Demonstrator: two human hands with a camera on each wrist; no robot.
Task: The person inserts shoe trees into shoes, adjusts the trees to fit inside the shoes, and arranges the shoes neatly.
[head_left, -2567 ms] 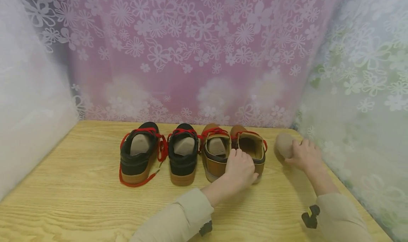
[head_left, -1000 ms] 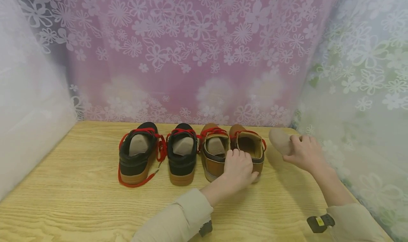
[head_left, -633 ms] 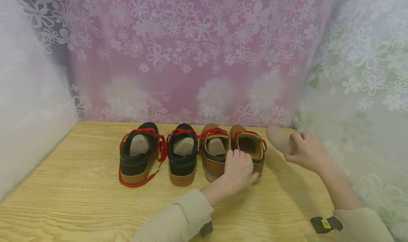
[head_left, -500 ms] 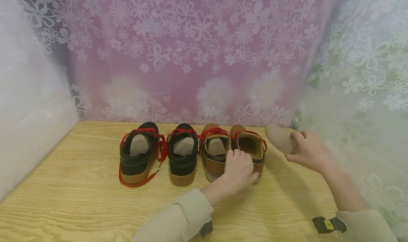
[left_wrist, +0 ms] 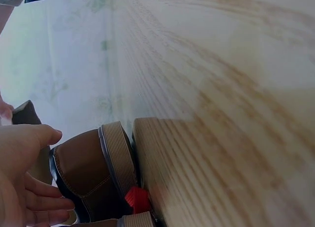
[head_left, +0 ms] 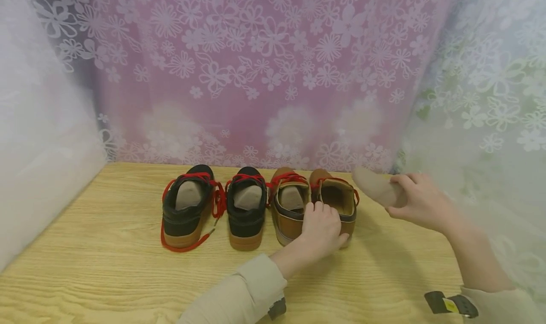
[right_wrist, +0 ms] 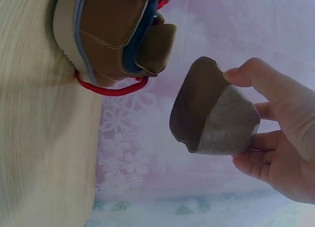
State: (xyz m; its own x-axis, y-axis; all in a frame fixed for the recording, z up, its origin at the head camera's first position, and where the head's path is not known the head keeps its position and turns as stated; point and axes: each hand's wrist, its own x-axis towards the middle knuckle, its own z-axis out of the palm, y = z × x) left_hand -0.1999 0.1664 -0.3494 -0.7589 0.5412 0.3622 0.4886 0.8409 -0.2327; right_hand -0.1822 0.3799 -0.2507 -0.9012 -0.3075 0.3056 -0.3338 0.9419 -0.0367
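My right hand (head_left: 424, 201) holds a beige-grey moulded shoe insert (head_left: 377, 186) above the table, its rounded tip pointing left and away. In the right wrist view, the thumb and fingers pinch the insert (right_wrist: 229, 123), whose hollow side shows. My left hand (head_left: 323, 227) rests over the heel of the rightmost brown shoe (head_left: 347, 220), its thumb and fingers on either side of the heel collar. The opening of this shoe shows only its tan lining. Similar inserts sit inside the other brown shoe (head_left: 287, 227) and both black shoes (head_left: 183, 222).
Both pairs stand in a row on a wood-grain table (head_left: 106, 267), toes toward a pink floral curtain (head_left: 256, 101). A loose red lace (head_left: 183, 247) trails behind the leftmost black shoe. Pale sheets hang at left and right.
My right hand has lifted the insert off the table and swung its tip leftward, toward the rightmost brown shoe. The forearm has shifted right. My left hand stays at the shoe's heel.
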